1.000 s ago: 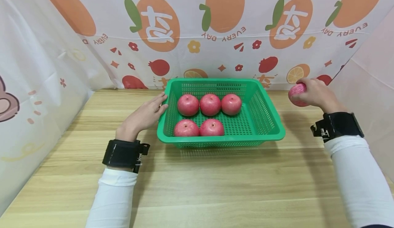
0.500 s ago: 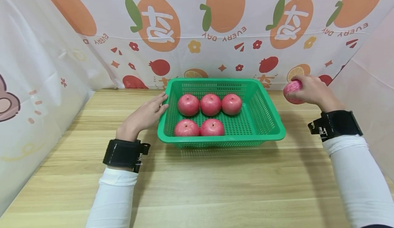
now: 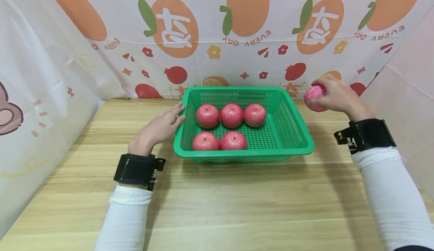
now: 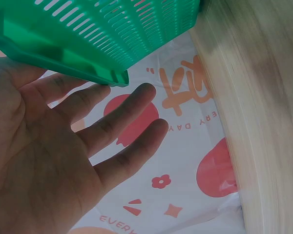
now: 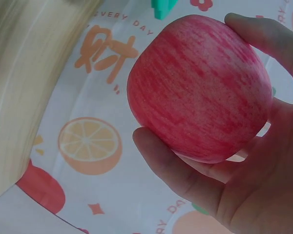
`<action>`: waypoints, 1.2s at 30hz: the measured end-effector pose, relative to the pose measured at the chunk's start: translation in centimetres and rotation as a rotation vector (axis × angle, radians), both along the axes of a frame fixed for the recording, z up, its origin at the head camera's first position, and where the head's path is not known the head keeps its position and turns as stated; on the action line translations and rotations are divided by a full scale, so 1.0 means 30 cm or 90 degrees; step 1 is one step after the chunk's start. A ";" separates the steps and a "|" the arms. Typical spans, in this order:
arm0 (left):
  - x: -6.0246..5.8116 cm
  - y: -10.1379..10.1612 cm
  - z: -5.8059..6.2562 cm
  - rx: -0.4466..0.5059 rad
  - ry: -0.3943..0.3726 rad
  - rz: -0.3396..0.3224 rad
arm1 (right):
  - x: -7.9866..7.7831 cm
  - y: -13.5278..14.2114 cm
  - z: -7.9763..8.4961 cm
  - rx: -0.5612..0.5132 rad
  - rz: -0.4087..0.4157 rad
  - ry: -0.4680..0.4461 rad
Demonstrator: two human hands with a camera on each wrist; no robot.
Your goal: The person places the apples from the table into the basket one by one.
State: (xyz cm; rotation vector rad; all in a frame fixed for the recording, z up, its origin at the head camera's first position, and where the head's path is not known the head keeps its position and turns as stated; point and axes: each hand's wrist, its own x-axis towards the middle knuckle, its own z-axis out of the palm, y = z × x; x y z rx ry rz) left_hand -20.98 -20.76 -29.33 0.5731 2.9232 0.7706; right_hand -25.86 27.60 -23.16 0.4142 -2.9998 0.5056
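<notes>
A green plastic basket point(image 3: 244, 153) stands on the table with several red apples in it: three in a back row, including a back right apple point(image 3: 255, 115), and two in front, including a front left apple point(image 3: 205, 141). The basket's right end holds no fruit. With fingers nearly straight, my left hand point(image 3: 159, 128) touches the basket's left rim; in the left wrist view its fingertips lie at the green rim point(image 4: 63, 68). My right hand point(image 3: 339, 98) grips a streaked red apple point(image 5: 200, 87) between thumb and fingers, raised above the table just right of the basket.
The wooden table point(image 3: 244, 205) extends in front of the basket and to both sides. Behind it hangs a white fruit-print cloth point(image 3: 210, 25), close to the basket's back rim. More cloth point(image 3: 44, 92) hangs along the left side.
My right hand has moved left with the apple, closer to the basket, and slightly higher in view. My left hand, the basket and the apples in it have stayed put.
</notes>
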 end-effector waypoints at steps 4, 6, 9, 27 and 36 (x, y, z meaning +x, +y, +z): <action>-0.001 0.002 -0.003 0.000 -0.003 0.002 | 0.002 -0.017 0.008 0.011 0.007 0.003; -0.002 0.002 -0.004 0.000 -0.005 0.003 | 0.004 -0.027 0.013 0.014 0.011 0.003; -0.004 0.001 -0.004 0.000 -0.007 0.003 | 0.007 -0.043 0.019 0.010 0.028 0.006; -0.003 0.006 -0.002 0.001 -0.011 0.003 | 0.039 -0.139 0.042 -0.023 0.125 -0.017; -0.003 0.002 -0.003 0.008 -0.018 0.004 | 0.045 -0.179 0.048 -0.007 0.154 -0.011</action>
